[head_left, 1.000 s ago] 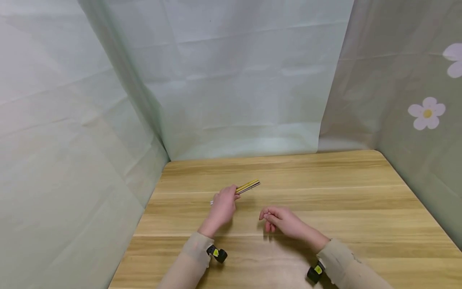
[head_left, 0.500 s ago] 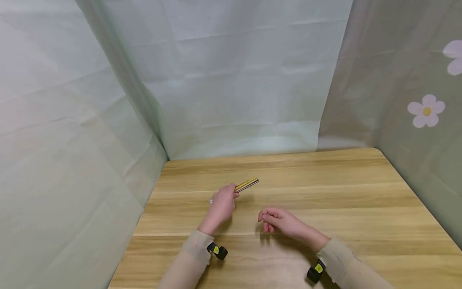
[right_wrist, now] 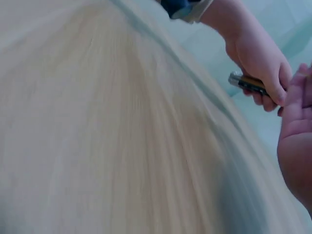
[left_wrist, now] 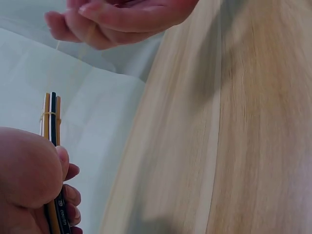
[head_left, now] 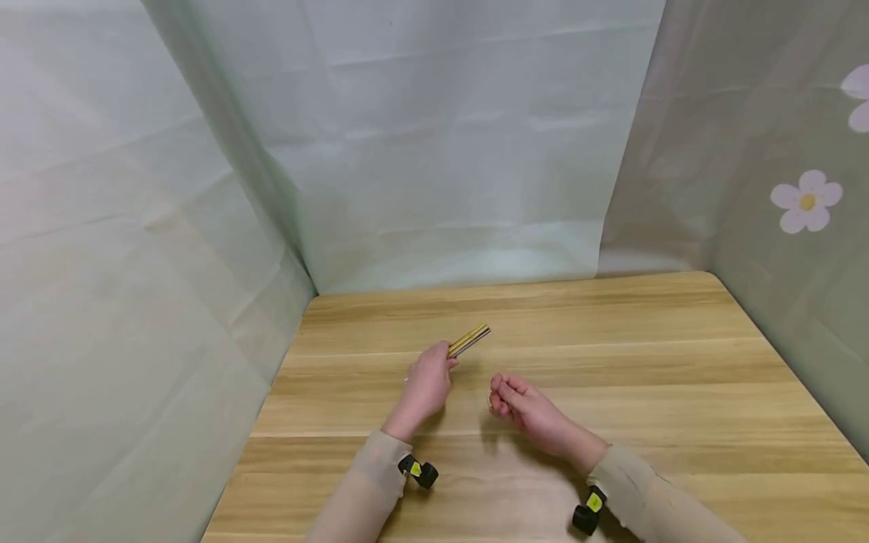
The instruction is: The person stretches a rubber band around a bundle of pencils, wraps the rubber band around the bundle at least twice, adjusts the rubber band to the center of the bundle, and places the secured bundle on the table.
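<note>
My left hand (head_left: pixel 429 383) grips a small bundle of pencils (head_left: pixel 468 341), yellow and dark, tilted up to the right above the table. In the left wrist view a rubber band (left_wrist: pixel 50 113) circles the bundle near its upper end. To the right, my right hand (head_left: pixel 532 415) is raised with curled fingers, apart from the pencils. A thin tan rubber band (left_wrist: pixel 90 31) crosses its fingers, and faint strands run from there toward the bundle; whether they reach it is unclear. The right wrist view shows the pencils' other ends (right_wrist: pixel 238 79) poking out behind the left hand.
The wood-grain table (head_left: pixel 645 362) spreads under both hands. Pale cloth walls (head_left: pixel 441 166) enclose it at the back and sides, with flower prints (head_left: pixel 806 201) on the right one. A black camera strap (head_left: pixel 419 471) sits on each wrist.
My left hand has shifted slightly right and up, and the pencils point a bit more steeply. My right hand has risen a little, its fingers now curled closer together.
</note>
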The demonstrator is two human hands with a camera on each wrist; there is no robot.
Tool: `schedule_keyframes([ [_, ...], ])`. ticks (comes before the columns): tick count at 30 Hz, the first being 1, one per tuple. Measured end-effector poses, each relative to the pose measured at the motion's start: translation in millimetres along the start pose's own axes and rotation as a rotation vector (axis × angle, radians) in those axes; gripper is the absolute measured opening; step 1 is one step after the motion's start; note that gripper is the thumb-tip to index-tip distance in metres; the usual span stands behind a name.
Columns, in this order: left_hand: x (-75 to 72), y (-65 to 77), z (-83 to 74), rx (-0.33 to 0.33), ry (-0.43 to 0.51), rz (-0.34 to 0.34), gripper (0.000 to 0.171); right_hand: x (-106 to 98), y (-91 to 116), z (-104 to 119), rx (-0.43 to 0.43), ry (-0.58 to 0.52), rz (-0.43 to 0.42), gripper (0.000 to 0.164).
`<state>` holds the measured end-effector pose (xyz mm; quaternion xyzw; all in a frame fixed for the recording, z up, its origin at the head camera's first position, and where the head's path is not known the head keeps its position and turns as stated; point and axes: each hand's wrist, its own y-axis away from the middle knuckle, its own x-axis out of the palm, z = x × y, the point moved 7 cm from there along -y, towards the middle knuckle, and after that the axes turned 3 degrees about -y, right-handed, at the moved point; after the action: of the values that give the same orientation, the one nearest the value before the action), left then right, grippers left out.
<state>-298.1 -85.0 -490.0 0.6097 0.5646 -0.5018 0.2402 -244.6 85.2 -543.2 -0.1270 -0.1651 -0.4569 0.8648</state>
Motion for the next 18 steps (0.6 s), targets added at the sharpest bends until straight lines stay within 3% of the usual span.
schedule_keyframes([
  [7, -5.8, 2.4, -3.9, -0.002, 0.044, -0.063, 0.011, 13, -1, 8, -0.054, -0.399, 0.02, 0.012],
  [11, -7.0, 3.3, -7.2, 0.008, 0.07, -0.104, 0.006, 19, -4, 16, -0.064, -0.619, 0.011, 0.022],
  [18, -5.4, 2.4, -6.2, -0.024, 0.106, -0.143, 0.016, 19, -16, 16, -0.041, -0.782, -0.133, 0.036],
])
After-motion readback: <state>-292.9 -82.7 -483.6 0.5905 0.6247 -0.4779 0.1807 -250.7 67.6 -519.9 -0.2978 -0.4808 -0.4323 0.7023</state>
